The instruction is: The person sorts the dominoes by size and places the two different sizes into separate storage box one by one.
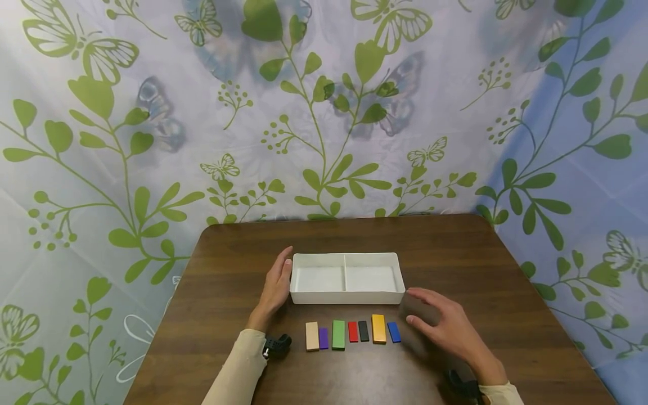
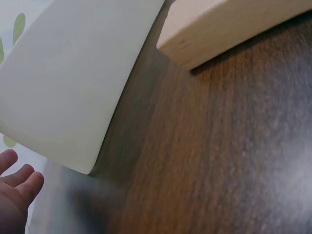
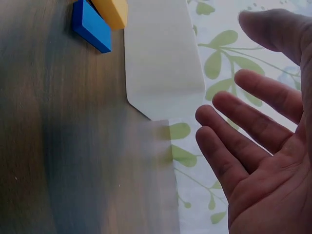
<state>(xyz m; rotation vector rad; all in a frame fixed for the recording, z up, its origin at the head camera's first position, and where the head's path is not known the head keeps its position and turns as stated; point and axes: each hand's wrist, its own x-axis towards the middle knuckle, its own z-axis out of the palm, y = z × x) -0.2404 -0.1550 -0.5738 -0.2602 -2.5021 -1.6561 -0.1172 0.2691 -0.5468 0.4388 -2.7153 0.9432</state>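
A white two-compartment tray (image 1: 320,298) stands on the table, a divider across its middle. Beside its left end is my left hand (image 1: 275,287), fingers extended, holding nothing. My right hand (image 1: 445,323) hovers by the tray's right front corner, fingers spread and relaxed, with nothing in its grasp. In front of the tray lies a row of blocks: natural wood (image 1: 312,336), purple (image 1: 323,338), green (image 1: 338,335), red (image 1: 352,332), black (image 1: 363,331), yellow (image 1: 378,329) and blue (image 1: 394,332). The blue block (image 3: 91,27) also shows in the right wrist view.
The brown wooden table (image 1: 435,242) carries all of this. Behind it and at both sides hangs a cloth (image 1: 314,135) printed with green leaves and butterflies. Each wrist wears a black strapped device, such as the left one (image 1: 277,346).
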